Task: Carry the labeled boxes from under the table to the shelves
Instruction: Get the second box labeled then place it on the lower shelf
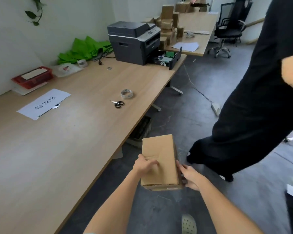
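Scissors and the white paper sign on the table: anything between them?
Nothing. In the head view the table is bare wood from the scissors to the paper sign; the tape roll sits beyond the scissors.

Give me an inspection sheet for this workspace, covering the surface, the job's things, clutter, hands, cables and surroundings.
Surface: long wooden table, mostly bare near the camera.
Job's things: one cardboard box held in the air over the floor, beside the table edge; no label can be made out; shelves not in view.
Clutter: scissors, tape roll, printed paper sheet, red tray, green bags, printer with an open drawer.
Hands: left hand with fingers on the box top, right hand on its right side.
Cables: cable running across the floor to a power strip.
Surroundings: another person in black standing close on the right; office chair; stacked small boxes on a far table.
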A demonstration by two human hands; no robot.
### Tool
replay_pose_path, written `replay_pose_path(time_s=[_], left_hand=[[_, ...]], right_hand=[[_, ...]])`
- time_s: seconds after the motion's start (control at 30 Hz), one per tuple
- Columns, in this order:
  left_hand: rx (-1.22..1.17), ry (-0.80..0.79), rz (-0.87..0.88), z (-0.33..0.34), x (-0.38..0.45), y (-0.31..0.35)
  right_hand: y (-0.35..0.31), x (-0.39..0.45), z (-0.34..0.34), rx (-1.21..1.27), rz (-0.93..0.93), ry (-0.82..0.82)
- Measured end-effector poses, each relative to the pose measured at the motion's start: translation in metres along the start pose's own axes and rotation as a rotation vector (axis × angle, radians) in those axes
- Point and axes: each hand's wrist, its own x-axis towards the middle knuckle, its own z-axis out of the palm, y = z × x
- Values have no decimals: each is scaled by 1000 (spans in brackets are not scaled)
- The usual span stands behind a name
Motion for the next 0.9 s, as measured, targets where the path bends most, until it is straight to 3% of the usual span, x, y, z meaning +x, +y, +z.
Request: replay_pose_path(time_s=[0.17,0.37,0.6,0.77,0.9], left_hand=[[18,-31,30,20,-43,2],[78,-152,90,56,-99,23],[252,-475,198,144,-165,68],[243,-558,289,236,-214,86],[294,-571,349,303,-254,95]], right_hand=[[31,-48,-12,-17,-20,71],[62,-113,-48,159,-79,143],[103,-196,-127,284,-154,152],[144,-250,-191,274,-156,392],[181,-291,-249,512,-158,526]])
